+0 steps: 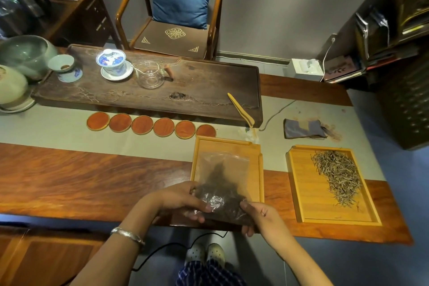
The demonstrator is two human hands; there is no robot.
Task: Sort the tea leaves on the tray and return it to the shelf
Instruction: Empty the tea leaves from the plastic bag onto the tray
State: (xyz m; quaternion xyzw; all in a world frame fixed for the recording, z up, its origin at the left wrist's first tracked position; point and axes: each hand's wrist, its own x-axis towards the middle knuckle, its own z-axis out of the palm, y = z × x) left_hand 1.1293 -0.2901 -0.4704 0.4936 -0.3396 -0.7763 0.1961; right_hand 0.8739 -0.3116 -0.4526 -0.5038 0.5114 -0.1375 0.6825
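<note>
Clear plastic bag (pixel 221 183) holding dark tea leaves is clamped in both hands at the near edge of the desk (pixel 92 176). Left hand (pixel 183 199) has thumb on top and fingers beneath the bag's left side, grip closed on the plastic. Right hand (pixel 260 216) pinches the bag's right lower corner, grip likewise closed on it. The bag's upper half lies over the near end of the bamboo tray (pixel 260 169), which serves as the landmark here.

Findings, relative to that tray:
- The tray's own floor shows no loose leaves where it is visible; the bag covers much of it.
- Just to its right, apart from it, sits a 2nd bamboo tray (pixel 299 193) with pale needle-shaped tea leaves (pixel 336 176) spread loosely along its right half, not gathered.
- Just beyond its far edge runs a row of 6 round coasters (pixel 141 125), the last touching or nearly touching the tray rim.
- Beyond that, a dark wooden tea board (pixel 197 86) carries a lidded blue-and-white cup (pixel 111 60) and a glass pitcher (pixel 151 74).
- Beyond and to the right lies a folded grey cloth (pixel 301 129).

Assessment: the dark leaves appear bagged, so 1 portion looks handled. The pale leaves remain unsorted. No tray has been lifted, and returning one to the shelf, probably the dark unit (pixel 394 30) at far right, is still outstanding. Progress judged at roughly midway or less.
</note>
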